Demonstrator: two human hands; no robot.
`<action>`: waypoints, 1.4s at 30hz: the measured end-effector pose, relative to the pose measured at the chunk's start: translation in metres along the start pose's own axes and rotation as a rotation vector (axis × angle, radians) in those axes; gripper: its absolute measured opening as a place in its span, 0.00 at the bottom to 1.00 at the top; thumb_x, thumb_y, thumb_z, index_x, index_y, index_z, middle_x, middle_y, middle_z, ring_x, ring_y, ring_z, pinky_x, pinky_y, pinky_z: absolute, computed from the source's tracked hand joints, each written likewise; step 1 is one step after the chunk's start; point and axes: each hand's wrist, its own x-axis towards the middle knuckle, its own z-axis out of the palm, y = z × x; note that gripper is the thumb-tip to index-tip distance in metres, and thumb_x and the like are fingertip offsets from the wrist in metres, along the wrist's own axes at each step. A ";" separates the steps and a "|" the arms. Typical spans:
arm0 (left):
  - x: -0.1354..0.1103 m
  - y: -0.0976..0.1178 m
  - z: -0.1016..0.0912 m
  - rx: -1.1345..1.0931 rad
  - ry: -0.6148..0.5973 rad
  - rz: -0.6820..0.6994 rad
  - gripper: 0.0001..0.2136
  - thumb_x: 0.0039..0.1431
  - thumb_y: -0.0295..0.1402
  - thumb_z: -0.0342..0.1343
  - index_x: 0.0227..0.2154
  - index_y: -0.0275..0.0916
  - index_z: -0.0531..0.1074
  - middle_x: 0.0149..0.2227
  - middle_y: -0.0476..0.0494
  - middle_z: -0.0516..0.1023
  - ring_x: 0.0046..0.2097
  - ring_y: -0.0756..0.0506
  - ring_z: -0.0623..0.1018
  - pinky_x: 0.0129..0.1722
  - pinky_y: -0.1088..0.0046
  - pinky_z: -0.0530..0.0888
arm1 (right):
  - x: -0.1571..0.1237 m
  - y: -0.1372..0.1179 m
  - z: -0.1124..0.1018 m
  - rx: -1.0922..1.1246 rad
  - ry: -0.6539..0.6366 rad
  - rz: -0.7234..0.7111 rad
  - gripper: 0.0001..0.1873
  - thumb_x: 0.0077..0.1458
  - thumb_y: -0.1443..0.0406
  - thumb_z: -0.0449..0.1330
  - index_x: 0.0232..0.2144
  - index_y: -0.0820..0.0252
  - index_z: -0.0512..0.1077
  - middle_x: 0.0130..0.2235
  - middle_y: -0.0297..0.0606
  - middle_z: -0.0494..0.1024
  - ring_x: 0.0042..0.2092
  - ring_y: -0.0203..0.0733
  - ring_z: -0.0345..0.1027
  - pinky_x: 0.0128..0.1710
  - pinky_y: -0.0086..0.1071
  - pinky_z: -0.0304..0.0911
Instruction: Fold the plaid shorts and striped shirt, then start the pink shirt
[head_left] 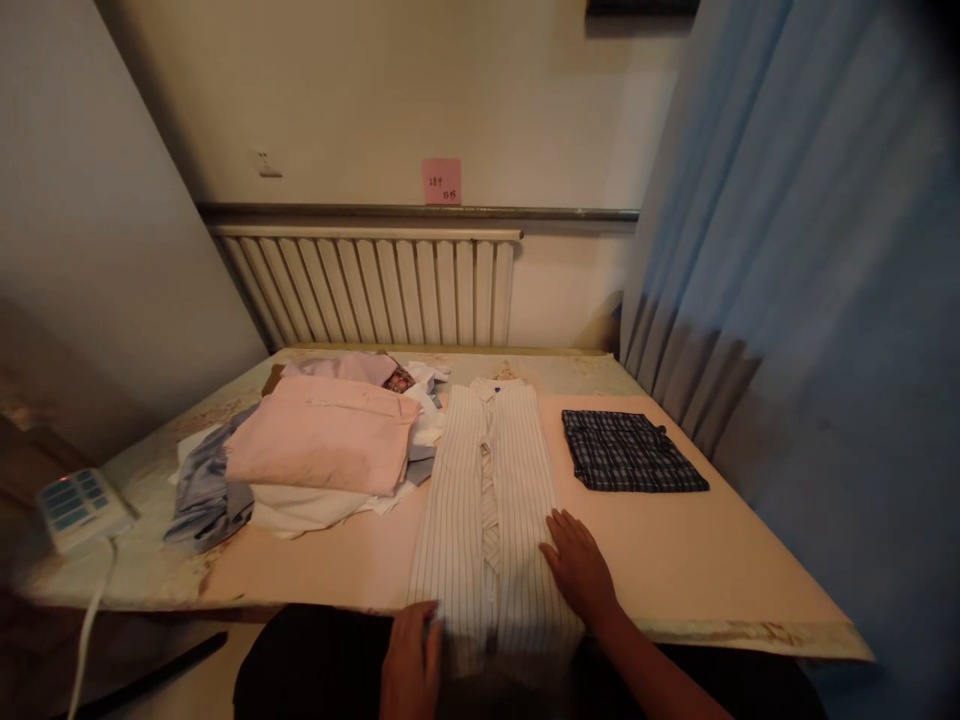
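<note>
A white shirt (517, 470) with thin dark stripes lies lengthwise in front of me, collar at the far end and both fronts folded to the middle. Its near end hangs over the table's front edge. My right hand (581, 565) rests flat on the shirt's right side, fingers stretched out. At the lower left side of the shirt, my left hand (411, 655) is closed with bent fingers on the cloth; its fingertips are partly hidden. To the right lies a folded dark checked cloth (626, 450).
A pile of clothes with a folded pink garment (330, 430) on top sits left of the shirt. A white box with a cord (82, 510) stands at the left table edge. A radiator (375, 285) is behind the table, and a blue curtain (787, 300) hangs along the right.
</note>
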 end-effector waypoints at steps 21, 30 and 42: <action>0.010 -0.028 0.001 -0.498 -0.072 -0.738 0.29 0.34 0.57 0.60 0.30 0.36 0.71 0.30 0.43 0.78 0.37 0.38 0.78 0.39 0.65 0.73 | -0.093 -0.002 -0.044 0.061 -0.184 -0.133 0.34 0.57 0.70 0.51 0.65 0.52 0.52 0.66 0.38 0.56 0.66 0.48 0.48 0.62 0.49 0.54; 0.007 -0.028 0.002 -0.717 -0.120 -0.761 0.28 0.35 0.49 0.66 0.37 0.34 0.74 0.36 0.41 0.82 0.40 0.39 0.79 0.41 0.66 0.75 | -0.087 0.003 -0.031 -0.057 -0.038 -0.113 0.40 0.49 0.78 0.47 0.65 0.56 0.52 0.64 0.42 0.60 0.65 0.47 0.51 0.61 0.48 0.56; -0.001 -0.036 0.003 -0.767 -0.190 -0.854 0.21 0.43 0.39 0.66 0.40 0.34 0.75 0.42 0.38 0.81 0.43 0.38 0.80 0.45 0.61 0.75 | -0.109 -0.020 -0.043 0.231 0.010 0.176 0.23 0.58 0.69 0.48 0.55 0.56 0.66 0.56 0.44 0.71 0.58 0.47 0.64 0.56 0.44 0.63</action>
